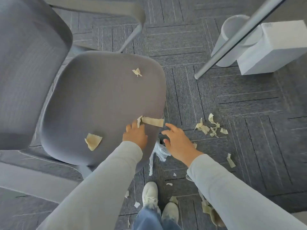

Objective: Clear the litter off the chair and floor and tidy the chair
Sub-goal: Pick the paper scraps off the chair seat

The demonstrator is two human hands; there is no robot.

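Observation:
A grey office chair seat (99, 100) carries several torn beige paper scraps: one near the far edge (137, 72), one near the front left (93, 141), and a long strip (152, 122) at the right edge. My left hand (135, 134) lies palm down on the seat with its fingertips on the strip's left end. Just off the seat's edge, my right hand (177, 141) hovers with fingers spread. A thin whitish plastic bag (158, 153) shows under its palm; whether the hand holds it is unclear. More scraps (210, 127) lie scattered on the carpet.
The chair's backrest (28, 63) fills the left, with armrests at the top (136, 15) and bottom left. A white round bin (232, 39) and a white box (275, 47) stand at the upper right behind a slanted metal leg (221, 48). My shoes (149, 195) are below.

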